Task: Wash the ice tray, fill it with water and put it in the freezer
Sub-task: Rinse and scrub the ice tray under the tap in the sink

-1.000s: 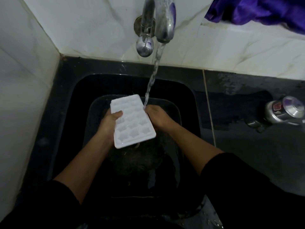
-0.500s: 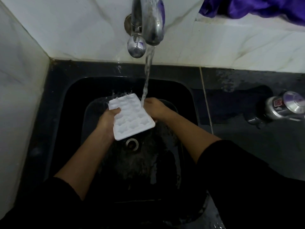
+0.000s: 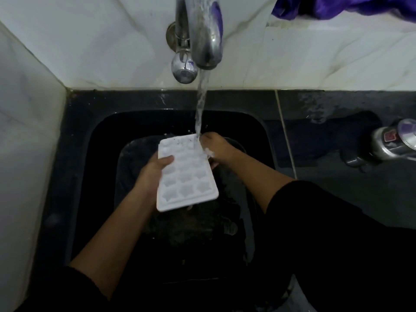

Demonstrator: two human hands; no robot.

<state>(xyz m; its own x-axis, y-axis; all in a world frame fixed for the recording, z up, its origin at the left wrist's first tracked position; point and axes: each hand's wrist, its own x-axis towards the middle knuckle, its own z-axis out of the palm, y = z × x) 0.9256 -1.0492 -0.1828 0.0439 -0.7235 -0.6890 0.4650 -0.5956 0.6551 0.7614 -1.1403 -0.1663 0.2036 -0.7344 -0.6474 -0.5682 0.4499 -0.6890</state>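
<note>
A white ice tray [image 3: 186, 174] with star-shaped cells is held tilted over the black sink [image 3: 99, 140], cells facing up. My left hand [image 3: 155, 168] grips its left edge, thumb on top. My right hand [image 3: 213, 147] holds the tray's far right edge, its fingers hidden under the tray. Water runs from the chrome tap [image 3: 203, 34] and strikes the tray's far right corner beside my right hand, splashing there.
White marble walls stand at the back and left. A dark wet counter [image 3: 337, 176] lies to the right, with a steel flask [image 3: 394, 140] lying on it. Purple cloth [image 3: 337, 5] hangs at the top right.
The view has shifted a little, and the tray has turned to lie more lengthwise towards me. The stream now lands on its far right corner. Both hands keep their hold.
</note>
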